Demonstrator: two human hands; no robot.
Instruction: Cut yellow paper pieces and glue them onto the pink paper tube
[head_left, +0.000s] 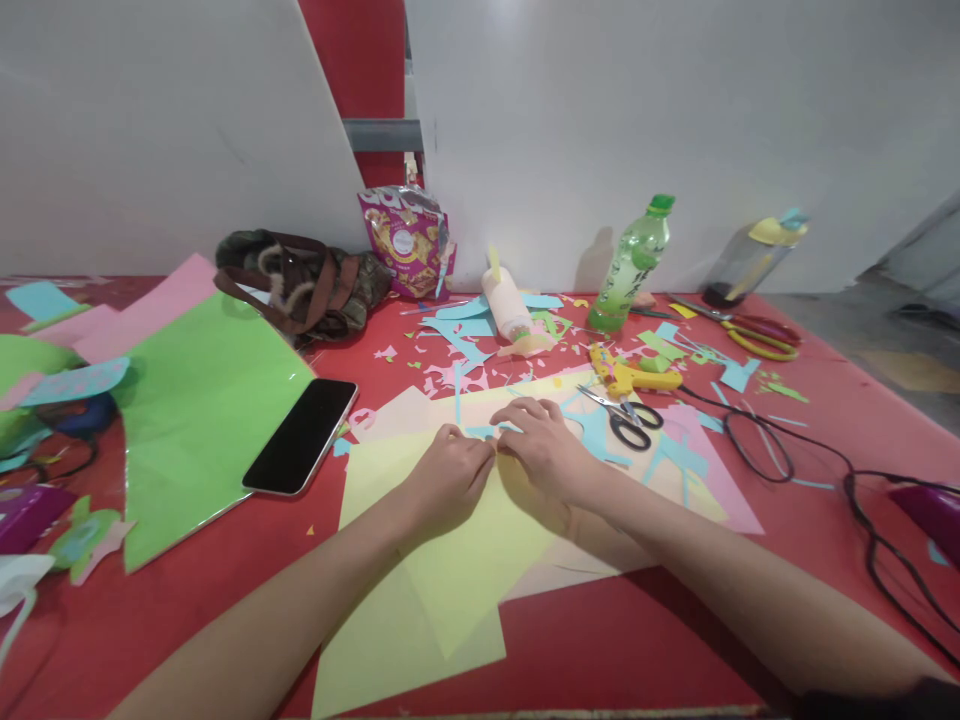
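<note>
My left hand (452,474) is closed over the yellow paper sheets (420,560), thumb and fingers pinched at a light blue paper strip (481,432). Bent over the same strip, my right hand (546,450) has its fingertips meeting those of the left. The fingers partly hide the strip. Another thin blue strip (457,392) rises just behind my left hand. Right of my right hand lie small scissors (627,418) with black handles, blades apart. A yellow glue gun (628,376) rests just behind them.
A black-screened phone (301,437) lies on green sheet (202,410) at left. Behind are a camouflage bag (307,285), a snack bag (409,245), a paper roll (508,303), and a green bottle (631,265). Paper scraps, larger scissors (761,337) and a black cord (851,480) occupy the right.
</note>
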